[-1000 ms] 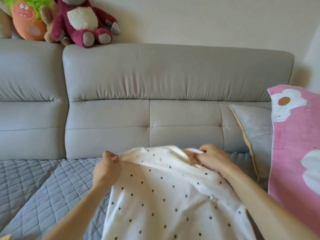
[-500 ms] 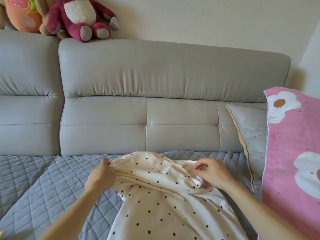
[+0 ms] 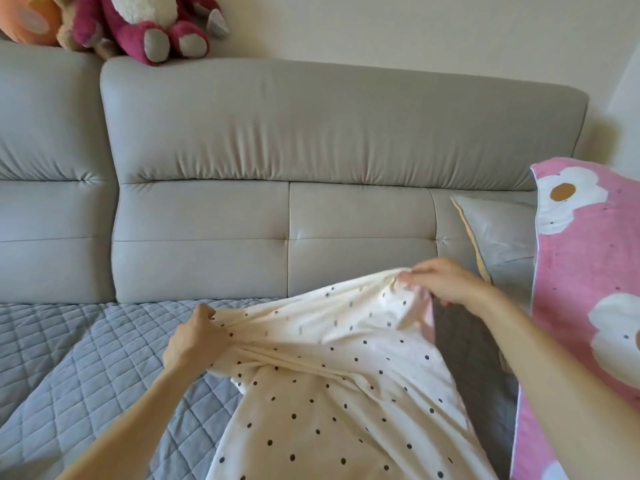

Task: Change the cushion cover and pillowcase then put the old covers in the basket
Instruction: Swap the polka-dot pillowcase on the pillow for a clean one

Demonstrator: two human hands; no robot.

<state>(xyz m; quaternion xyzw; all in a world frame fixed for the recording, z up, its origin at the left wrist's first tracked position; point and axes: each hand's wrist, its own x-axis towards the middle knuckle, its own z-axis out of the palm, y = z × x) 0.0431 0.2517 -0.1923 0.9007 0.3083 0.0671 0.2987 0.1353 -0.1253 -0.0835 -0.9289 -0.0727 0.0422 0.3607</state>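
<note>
The dotted cover [image 3: 329,393] lies in the lower middle of the frame, draped over the quilted seat [image 3: 86,358] of the sofa [image 3: 311,133] and running down out of the bottom edge. I hold its far end off the seat with both hands. My left hand [image 3: 195,342] has its fingers clenched round a bunched fold at the left corner. My right hand [image 3: 450,284] pinches the gathered edge higher up and to the right, with the fingers [image 3: 414,277] closed tight on the cloth.

It looks like thin, light cotton, limp all through. It sags between my two grips and creases wherever I gather it, so it will not hold any shape by itself. I judge it neither slippery nor fragile, but a pinch on one layer could pull free, so a full handful at the hem is safer. The corners and the open edge look like the best places to hold it, with my hands well apart so the mouth spreads open. A sliver of pink shows under my right hand; I cannot tell what it is.

A grey cushion [image 3: 502,233] and a pink flowered pillow [image 3: 581,271] stand at the right of the frame, and plush toys [image 3: 145,26] sit at the upper left. No basket is in view.
</note>
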